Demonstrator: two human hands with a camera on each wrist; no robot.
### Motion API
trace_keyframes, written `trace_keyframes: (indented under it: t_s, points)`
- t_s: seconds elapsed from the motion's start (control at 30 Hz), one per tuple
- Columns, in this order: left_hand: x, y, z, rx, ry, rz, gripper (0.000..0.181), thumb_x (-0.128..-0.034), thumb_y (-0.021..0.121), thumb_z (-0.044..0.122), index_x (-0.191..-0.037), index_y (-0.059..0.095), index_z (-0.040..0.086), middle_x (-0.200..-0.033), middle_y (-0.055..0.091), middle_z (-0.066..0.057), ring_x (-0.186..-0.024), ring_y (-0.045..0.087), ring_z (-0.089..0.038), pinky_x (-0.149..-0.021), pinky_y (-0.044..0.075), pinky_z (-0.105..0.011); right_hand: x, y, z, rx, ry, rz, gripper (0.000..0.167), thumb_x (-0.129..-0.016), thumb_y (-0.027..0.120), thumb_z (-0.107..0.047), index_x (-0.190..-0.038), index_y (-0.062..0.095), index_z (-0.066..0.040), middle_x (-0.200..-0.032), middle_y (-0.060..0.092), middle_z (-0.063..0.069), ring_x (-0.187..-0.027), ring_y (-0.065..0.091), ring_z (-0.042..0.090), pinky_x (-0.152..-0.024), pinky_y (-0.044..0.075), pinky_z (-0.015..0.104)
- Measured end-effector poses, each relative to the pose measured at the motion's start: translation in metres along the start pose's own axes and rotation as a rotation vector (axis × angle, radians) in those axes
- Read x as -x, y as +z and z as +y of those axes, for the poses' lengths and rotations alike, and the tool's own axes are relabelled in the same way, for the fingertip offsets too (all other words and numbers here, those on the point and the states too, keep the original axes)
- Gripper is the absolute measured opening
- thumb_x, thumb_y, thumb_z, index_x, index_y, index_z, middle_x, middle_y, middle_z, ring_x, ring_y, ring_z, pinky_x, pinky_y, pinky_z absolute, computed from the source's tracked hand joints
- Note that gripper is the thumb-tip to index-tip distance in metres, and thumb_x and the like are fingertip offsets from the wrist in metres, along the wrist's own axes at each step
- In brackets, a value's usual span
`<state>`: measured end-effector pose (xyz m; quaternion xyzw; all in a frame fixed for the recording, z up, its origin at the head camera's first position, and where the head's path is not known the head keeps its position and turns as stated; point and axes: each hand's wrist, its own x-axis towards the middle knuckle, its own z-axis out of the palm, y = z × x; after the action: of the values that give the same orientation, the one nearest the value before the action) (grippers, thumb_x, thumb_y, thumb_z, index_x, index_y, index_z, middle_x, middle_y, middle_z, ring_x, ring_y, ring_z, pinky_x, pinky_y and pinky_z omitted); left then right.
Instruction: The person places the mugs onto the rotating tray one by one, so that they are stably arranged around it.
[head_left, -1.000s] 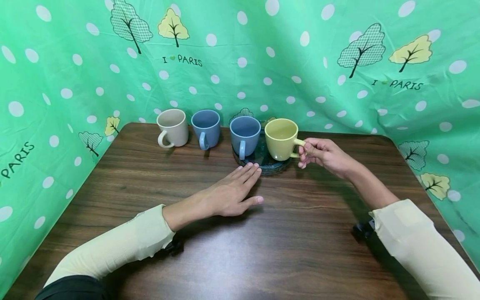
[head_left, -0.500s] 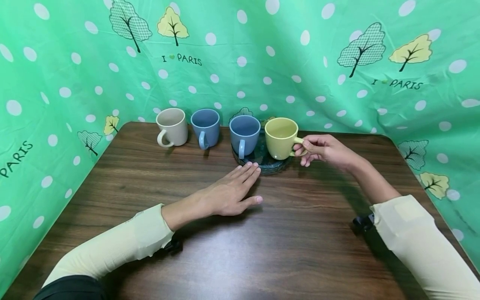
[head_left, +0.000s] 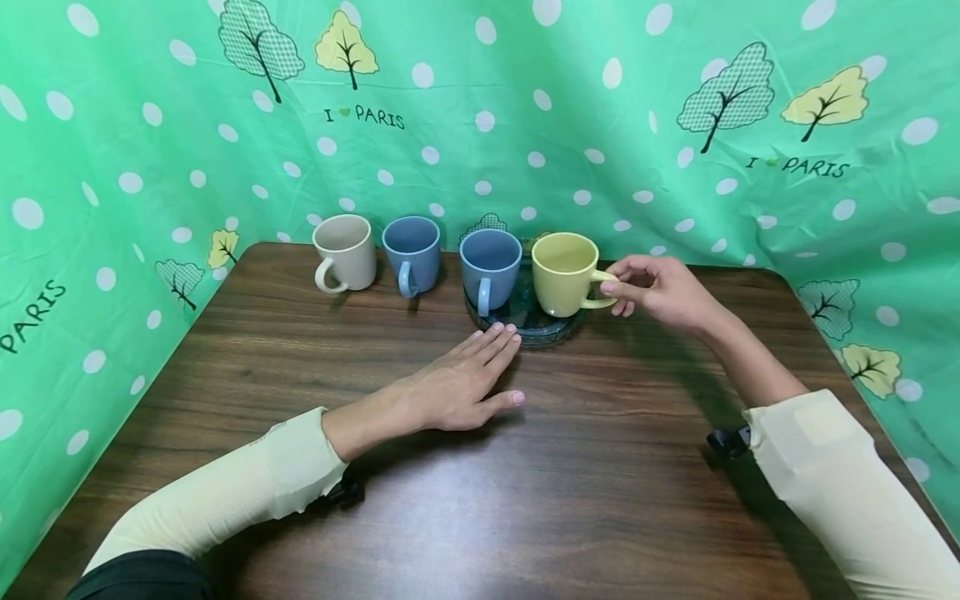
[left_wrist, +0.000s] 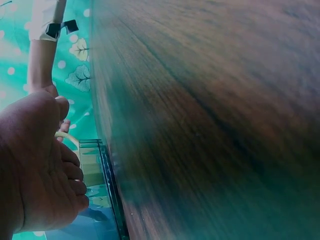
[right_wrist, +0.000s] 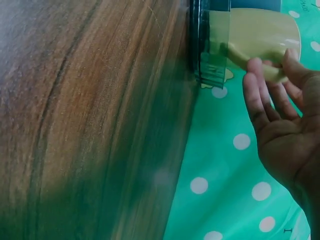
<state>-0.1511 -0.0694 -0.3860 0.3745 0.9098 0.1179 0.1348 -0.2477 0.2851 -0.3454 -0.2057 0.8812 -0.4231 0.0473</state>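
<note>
My right hand [head_left: 663, 292] is at the handle of a yellow mug [head_left: 558, 279], thumb on one side and the index finger on the other. In the right wrist view the other fingers hang looser around the yellow mug [right_wrist: 267, 30]. It stands upright on a round dark tray [head_left: 543, 337] with a see-through rim, beside a blue mug [head_left: 489, 267]. My left hand [head_left: 457, 387] lies palm down with straight fingers, their tips at the tray's front edge. Seen from the left wrist, the tray's clear wall [left_wrist: 107, 185] stands close to that hand's fingers.
To the left of the tray, a cream mug [head_left: 347, 258] and a second blue mug [head_left: 412, 258] stand on the dark wooden table [head_left: 585, 483]. A green dotted curtain [head_left: 480, 100] hangs behind the table and along its sides.
The fingers of my right hand have loosened and shifted upward on the handle, so more of it shows. The yellow mug stays on the tray. My left hand has not moved.
</note>
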Motion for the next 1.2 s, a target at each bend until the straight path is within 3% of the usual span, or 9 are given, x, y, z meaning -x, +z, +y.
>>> trace_keyframes:
  t_s: [0.2,0.43,1.2]
  points:
    - [0.002,0.0,-0.002,0.011,-0.005,-0.001,0.087,-0.12,0.04,0.06,-0.181,0.012,0.004,-0.191,0.004,-0.017,-0.18,0.001,-0.03,-0.148,0.007,-0.047,-0.007,0.004,0.004,0.103,0.001,0.069,0.019,-0.112,0.072,-0.012,-0.122,0.078,0.003,-0.1,0.082,0.02,-0.073,0.074,0.003,-0.07,0.065,0.022]
    - [0.002,-0.002,-0.006,0.014,0.001,-0.01,0.088,-0.1197,0.041,0.061,-0.181,0.011,0.005,-0.191,0.003,-0.016,-0.18,0.0,-0.028,-0.148,0.007,-0.045,-0.014,0.008,0.012,0.141,-0.084,0.082,0.017,-0.113,0.066,-0.004,-0.123,0.076,0.005,-0.103,0.08,0.026,-0.076,0.073,0.0,-0.069,0.061,0.014]
    - [0.002,-0.003,-0.019,0.021,0.047,-0.019,0.092,-0.1183,0.044,0.062,-0.181,0.01,0.005,-0.191,0.002,-0.017,-0.18,0.0,-0.029,-0.148,0.005,-0.045,-0.011,0.019,0.016,0.14,-0.133,0.093,0.016,-0.112,0.065,0.0,-0.122,0.078,0.001,-0.103,0.082,0.022,-0.08,0.073,0.002,-0.072,0.06,0.013]
